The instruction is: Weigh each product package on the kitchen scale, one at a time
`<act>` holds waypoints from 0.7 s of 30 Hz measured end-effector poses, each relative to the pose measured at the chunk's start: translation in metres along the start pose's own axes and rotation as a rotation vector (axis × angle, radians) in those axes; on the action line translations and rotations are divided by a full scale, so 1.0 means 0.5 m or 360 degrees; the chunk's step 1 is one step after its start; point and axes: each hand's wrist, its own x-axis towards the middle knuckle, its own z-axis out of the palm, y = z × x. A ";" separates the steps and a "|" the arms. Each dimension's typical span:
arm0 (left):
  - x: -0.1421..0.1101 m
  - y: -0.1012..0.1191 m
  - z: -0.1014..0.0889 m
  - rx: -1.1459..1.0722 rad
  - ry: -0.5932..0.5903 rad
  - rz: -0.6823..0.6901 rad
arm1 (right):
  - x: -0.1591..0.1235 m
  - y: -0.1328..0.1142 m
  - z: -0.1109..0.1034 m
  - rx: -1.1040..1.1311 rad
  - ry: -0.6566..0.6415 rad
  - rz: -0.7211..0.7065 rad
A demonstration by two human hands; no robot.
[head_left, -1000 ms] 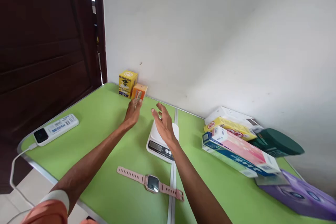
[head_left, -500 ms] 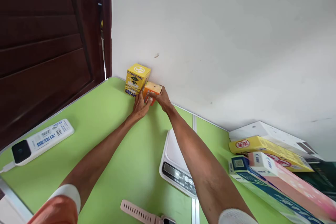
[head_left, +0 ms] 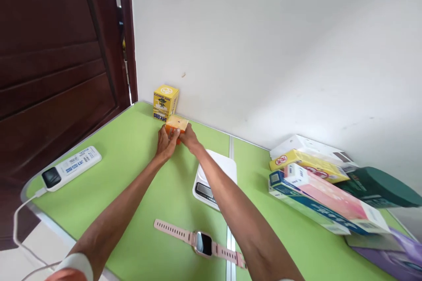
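Observation:
A small orange box (head_left: pixel 172 131) with a pale top is gripped between my two hands, near the back of the green table. My left hand (head_left: pixel 165 142) wraps its left and front side, thumb on the front. On the other side my right hand (head_left: pixel 189 135) closes round the box's right edge; some of its fingers are hidden. Just behind stands a yellow box (head_left: pixel 165 101) with "COME ON" printed on it, upright near the wall. A white kitchen scale (head_left: pixel 224 167) lies partly under my right forearm.
A pink-strapped smartwatch (head_left: pixel 203 243) lies near the front. At left is a white device with a dark screen (head_left: pixel 70 169) and a cable. Several cartons, including a yellow carton (head_left: pixel 306 166) and a pink carton (head_left: pixel 332 193), lie at right beside a dark green container (head_left: pixel 382 186).
Both hands have drawn the orange box towards me, away from the yellow box and wall. The view has shifted too, bringing the whole smartwatch and more of the right side into sight.

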 end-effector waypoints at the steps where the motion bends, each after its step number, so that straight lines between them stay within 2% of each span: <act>1: -0.016 0.004 -0.006 -0.0024 0.0002 -0.0018 | -0.023 -0.011 0.006 -0.0048 0.0030 0.0073; 3: -0.046 0.013 -0.021 -0.0040 0.0016 -0.0052 | -0.068 -0.034 0.013 -0.0107 0.0072 0.0157; 6: -0.093 0.035 -0.049 -0.0018 0.0025 -0.0042 | -0.132 -0.068 0.000 -0.0087 0.0065 0.0127; 8: -0.128 0.060 -0.064 -0.0019 -0.0005 0.0065 | -0.170 -0.093 -0.025 -0.0041 0.0066 0.0037; 11: -0.181 0.107 -0.067 -0.0077 -0.0091 0.0290 | -0.217 -0.136 -0.087 0.0080 0.0114 -0.0199; 13: -0.212 0.137 -0.053 -0.0119 -0.0181 0.0378 | -0.245 -0.161 -0.140 0.0077 0.0177 -0.0278; 16: -0.252 0.161 -0.013 -0.0164 -0.0363 0.0405 | -0.287 -0.176 -0.217 -0.0091 0.0318 -0.0224; 19: -0.286 0.156 0.033 -0.0194 -0.0530 0.0344 | -0.330 -0.150 -0.274 -0.0231 0.0407 -0.0106; 21: -0.303 0.144 0.060 -0.0198 -0.0612 0.0268 | -0.352 -0.119 -0.298 -0.0266 0.0429 -0.0037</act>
